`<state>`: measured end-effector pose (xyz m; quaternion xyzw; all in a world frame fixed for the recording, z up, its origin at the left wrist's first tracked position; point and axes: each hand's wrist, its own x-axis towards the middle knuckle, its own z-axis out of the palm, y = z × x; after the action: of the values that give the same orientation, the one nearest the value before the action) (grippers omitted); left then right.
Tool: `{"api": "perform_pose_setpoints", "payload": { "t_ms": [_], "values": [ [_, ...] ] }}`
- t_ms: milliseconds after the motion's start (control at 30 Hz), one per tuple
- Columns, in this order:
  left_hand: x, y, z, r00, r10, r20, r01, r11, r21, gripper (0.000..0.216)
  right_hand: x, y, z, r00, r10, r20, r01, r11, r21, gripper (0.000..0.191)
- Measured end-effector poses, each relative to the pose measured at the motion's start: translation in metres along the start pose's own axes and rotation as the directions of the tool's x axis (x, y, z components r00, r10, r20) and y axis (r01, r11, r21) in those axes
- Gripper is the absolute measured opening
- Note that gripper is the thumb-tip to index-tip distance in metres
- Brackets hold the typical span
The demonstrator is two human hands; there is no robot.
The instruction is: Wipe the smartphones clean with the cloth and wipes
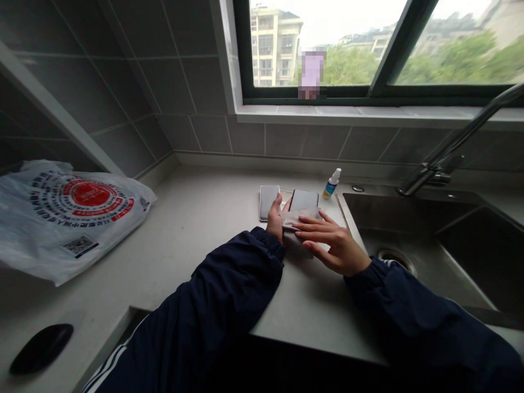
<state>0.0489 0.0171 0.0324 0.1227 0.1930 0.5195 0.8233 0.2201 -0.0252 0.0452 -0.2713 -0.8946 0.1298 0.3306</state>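
Navy sleeves (pixel 229 289) with white stripes enter from the lower edge and reach across a pale stone worktop (pixel 204 267). Fig.: a grey cloth (pixel 302 219) lies between the hands, partly over the near end of a dark smartphone (pixel 303 200). The right hand (pixel 333 245) rests on the cloth, fingers spread and extended. The left hand (pixel 275 219) stands on its edge against the cloth's left end, thumb raised, its fingers hidden. A second, glassy smartphone (pixel 269 202) lies just beyond that hand, left of the cloth. Relative to the cloth: a small spray bottle (pixel 331 184) stands beyond it, a steel sink (pixel 409 229) lies right, and a printed plastic bag (pixel 69 218) lies well left.
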Motion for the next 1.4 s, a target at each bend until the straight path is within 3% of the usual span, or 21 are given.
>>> {"api": "perform_pose_setpoints", "payload": {
  "t_ms": [167,367,600,1033,1400],
  "values": [
    [0.000,0.000,0.004,1.000,0.001,-0.005,-0.001,1.000,0.014,0.068,0.000,0.001,0.005,0.999,-0.012,0.050,0.013,1.000,-0.007,0.036],
    [0.002,0.000,0.009,0.999,0.018,0.037,-0.019,1.000,0.021,0.059,0.000,0.004,0.014,0.998,0.024,-0.060,-0.028,0.997,-0.074,0.036],
    [-0.001,0.000,0.011,0.999,0.013,0.051,-0.014,1.000,0.013,0.048,-0.001,0.005,0.016,0.997,0.034,-0.068,-0.040,0.996,-0.083,0.040],
    [-0.001,0.000,0.010,0.998,-0.063,0.032,0.064,0.997,-0.048,0.048,-0.001,0.006,0.018,0.999,0.009,-0.032,-0.014,0.988,-0.154,0.049],
    [-0.002,-0.001,0.007,0.999,-0.005,0.049,0.006,1.000,-0.031,0.057,-0.003,0.009,0.014,1.000,0.024,-0.016,-0.026,0.989,-0.145,0.049]
  ]
}}
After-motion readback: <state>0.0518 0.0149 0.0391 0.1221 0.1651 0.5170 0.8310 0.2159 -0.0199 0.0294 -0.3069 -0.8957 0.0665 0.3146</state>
